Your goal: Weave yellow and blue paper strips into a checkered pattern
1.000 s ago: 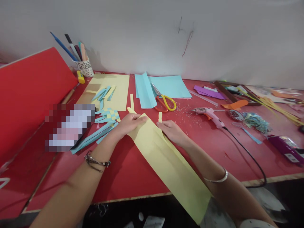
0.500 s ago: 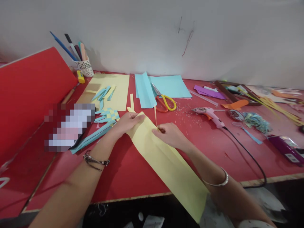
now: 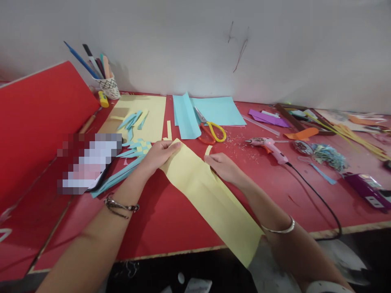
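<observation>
A long pale yellow paper sheet point(image 3: 210, 199) slants from the middle of the red table down past its front edge. My left hand point(image 3: 160, 156) grips its upper end, thumb on top and fingers beneath. At the sheet's right edge my right hand point(image 3: 224, 165) pinches a narrow yellow paper strip point(image 3: 208, 150), whose end sticks up above the fingers. The strip stands apart from the sheet at the top; lower down, it runs beside the sheet's edge, and where they join is hard to see. Just beyond the hands lie scissors point(image 3: 218, 131) with red and yellow handles.
Blue paper point(image 3: 220, 108) and a yellow sheet point(image 3: 155, 110) with cut strips lie at the back. A phone point(image 3: 91, 162) is at left, near a pen cup point(image 3: 110, 87). To the right are a pink glue gun point(image 3: 269, 146), its cord, and a purple device point(image 3: 366, 189).
My right hand has drawn slightly down and to the right with the strip, whose top now stands farther from the sheet. My left hand and the sheet have shifted a little left.
</observation>
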{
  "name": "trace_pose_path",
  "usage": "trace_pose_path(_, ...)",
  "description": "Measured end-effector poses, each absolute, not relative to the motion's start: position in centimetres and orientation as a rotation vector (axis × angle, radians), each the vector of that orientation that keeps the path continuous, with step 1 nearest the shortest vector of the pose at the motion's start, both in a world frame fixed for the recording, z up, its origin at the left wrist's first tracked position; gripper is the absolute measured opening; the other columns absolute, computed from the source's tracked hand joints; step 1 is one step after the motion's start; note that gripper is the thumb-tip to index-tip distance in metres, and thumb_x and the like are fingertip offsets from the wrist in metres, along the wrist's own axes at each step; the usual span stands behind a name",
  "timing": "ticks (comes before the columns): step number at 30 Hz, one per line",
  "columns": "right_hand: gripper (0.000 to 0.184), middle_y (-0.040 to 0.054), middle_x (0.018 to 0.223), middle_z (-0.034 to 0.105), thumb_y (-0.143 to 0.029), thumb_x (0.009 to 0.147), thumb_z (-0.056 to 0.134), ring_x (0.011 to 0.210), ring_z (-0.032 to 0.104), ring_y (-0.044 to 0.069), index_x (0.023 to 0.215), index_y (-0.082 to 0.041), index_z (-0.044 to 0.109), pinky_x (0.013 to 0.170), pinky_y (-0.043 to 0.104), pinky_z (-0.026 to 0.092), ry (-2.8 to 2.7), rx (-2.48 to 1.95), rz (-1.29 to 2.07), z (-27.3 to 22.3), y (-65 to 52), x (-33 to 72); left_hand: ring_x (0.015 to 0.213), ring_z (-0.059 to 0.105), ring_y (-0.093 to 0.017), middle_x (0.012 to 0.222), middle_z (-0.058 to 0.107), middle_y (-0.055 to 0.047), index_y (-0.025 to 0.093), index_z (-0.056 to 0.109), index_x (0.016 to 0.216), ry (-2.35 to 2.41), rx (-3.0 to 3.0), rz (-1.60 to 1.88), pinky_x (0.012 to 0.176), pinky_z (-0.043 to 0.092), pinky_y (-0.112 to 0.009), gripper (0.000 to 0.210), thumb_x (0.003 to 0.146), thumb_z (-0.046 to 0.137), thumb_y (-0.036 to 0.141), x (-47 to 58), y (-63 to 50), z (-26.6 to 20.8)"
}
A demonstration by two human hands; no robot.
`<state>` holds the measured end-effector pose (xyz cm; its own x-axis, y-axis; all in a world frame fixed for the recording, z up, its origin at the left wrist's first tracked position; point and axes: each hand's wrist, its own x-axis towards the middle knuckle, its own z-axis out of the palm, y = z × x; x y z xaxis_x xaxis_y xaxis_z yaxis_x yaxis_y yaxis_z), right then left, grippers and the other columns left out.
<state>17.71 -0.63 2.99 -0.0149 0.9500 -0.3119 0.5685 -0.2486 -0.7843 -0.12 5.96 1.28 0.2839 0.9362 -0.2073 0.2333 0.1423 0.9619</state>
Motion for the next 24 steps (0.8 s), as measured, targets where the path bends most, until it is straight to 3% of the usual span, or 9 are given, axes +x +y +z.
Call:
trace_pose_path(4,0.034,-0.0046,0.045,0.034,-0.033,0.080,0.035,0.041,0.031,0.006,0.049,-0.019,0.032,0.045,0.022,0.024,-1.553,-1.907,1.058,2.7,-0.1,18.5,0.048,0.052,-0.010,0.054,0.058,0.003,0.017,0.058,0.054,1.196,1.327,0.771,0.046,0.038,-0.019,0.027,0.067,0.059,0.041,-0.1,6.0,1.3)
trace_pose_path(7,0.037,-0.0025,0.051,0.040,-0.042,0.081,0.031,0.046,0.037,0.008,0.054,-0.018,0.037,0.046,0.022,0.026,-1.625,-1.858,1.063,2.8,-0.2,18.5,0.048,0.052,-0.010,0.054,0.058,0.003,0.017,0.059,0.056,1.196,1.297,0.790,0.044,0.038,-0.019,0.028,0.067,0.059,0.042,0.0,5.9,1.3)
trace_pose_path(10,0.040,-0.0042,0.052,0.031,-0.050,0.077,0.037,0.048,0.031,0.007,0.054,-0.019,0.031,0.046,0.023,0.022,-1.845,-1.806,0.945,2.9,-0.7,18.0,0.050,0.054,-0.010,0.058,0.060,0.002,0.016,0.060,0.055,1.197,1.267,0.819,0.045,0.039,-0.018,0.027,0.066,0.061,0.041,0.1,5.9,1.3)
trace_pose_path(13,0.035,-0.0052,0.052,0.024,-0.041,0.076,0.042,0.047,0.025,0.006,0.054,-0.019,0.026,0.047,0.023,0.018,-1.947,-1.799,0.840,2.9,-1.0,17.6,0.055,0.058,-0.014,0.062,0.064,-0.001,0.016,0.062,0.060,1.184,1.220,0.823,0.047,0.043,-0.020,0.026,0.065,0.061,0.042,0.1,6.1,1.2)
trace_pose_path(16,0.028,-0.0050,0.052,0.023,-0.032,0.076,0.037,0.047,0.025,0.006,0.055,-0.020,0.025,0.047,0.023,0.018,-1.865,-1.805,0.860,2.8,-0.8,17.8,0.069,0.064,-0.019,0.073,0.069,-0.004,0.016,0.064,0.074,1.135,1.094,0.896,0.055,0.048,-0.023,0.028,0.069,0.056,0.042,0.0,6.3,1.3)
trace_pose_path(20,0.028,-0.0045,0.052,0.023,-0.035,0.078,0.032,0.048,0.026,0.007,0.055,-0.020,0.024,0.047,0.024,0.019,-1.652,-1.816,0.855,2.7,-0.5,18.0,0.094,0.062,-0.022,0.096,0.068,-0.008,0.015,0.062,0.094,0.941,0.899,0.976,0.074,0.051,-0.029,0.039,0.077,0.044,0.046,0.1,6.0,1.5)
trace_pose_path(24,0.029,-0.0042,0.051,0.021,-0.034,0.077,0.031,0.047,0.026,0.007,0.053,-0.021,0.021,0.046,0.024,0.017,-1.525,-1.836,0.783,2.5,-0.5,17.8,0.102,0.058,-0.025,0.105,0.067,-0.008,0.017,0.063,0.100,0.858,0.980,0.807,0.086,0.047,-0.033,0.033,0.072,0.059,0.034,1.1,4.7,1.4)
